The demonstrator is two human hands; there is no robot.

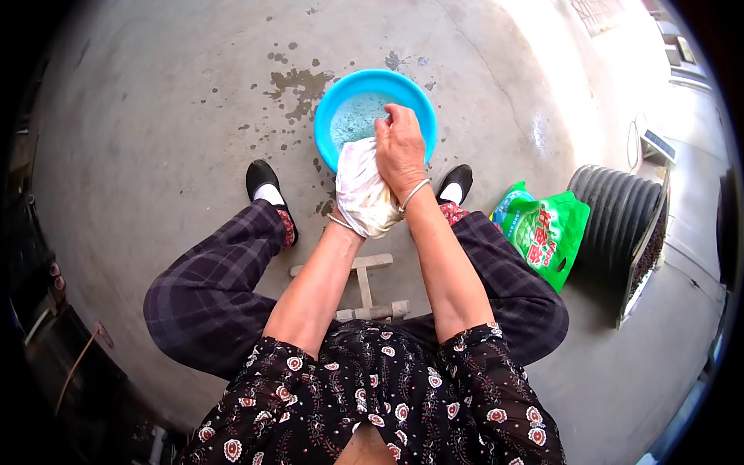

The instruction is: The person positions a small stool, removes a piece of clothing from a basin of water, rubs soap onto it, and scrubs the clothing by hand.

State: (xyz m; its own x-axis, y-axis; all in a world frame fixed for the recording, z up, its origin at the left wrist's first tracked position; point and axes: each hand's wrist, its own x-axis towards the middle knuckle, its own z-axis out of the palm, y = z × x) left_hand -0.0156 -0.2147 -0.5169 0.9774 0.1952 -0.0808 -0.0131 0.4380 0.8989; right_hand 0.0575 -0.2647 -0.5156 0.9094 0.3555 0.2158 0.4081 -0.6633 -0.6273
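Note:
A white cloth (363,188) with a yellowish lower part is bunched over my left hand, above the near rim of a blue basin (324,116). Cloudy, bubbly water lies in the basin. My right hand (401,149) is at the cloth's right edge, its fingers curled over the basin; whether they pinch a bit of the cloth is hidden. The cloth covers the fingers of my left hand (341,215), and only the part by the wrist shows. Each wrist has a bangle.
Green and blue plastic bags (546,232) lie on the floor right of my right leg. Beyond them are a ribbed black drum (620,213) and a panel. A small wooden stool frame (364,287) is between my legs. Wet spots mark the concrete floor (194,147).

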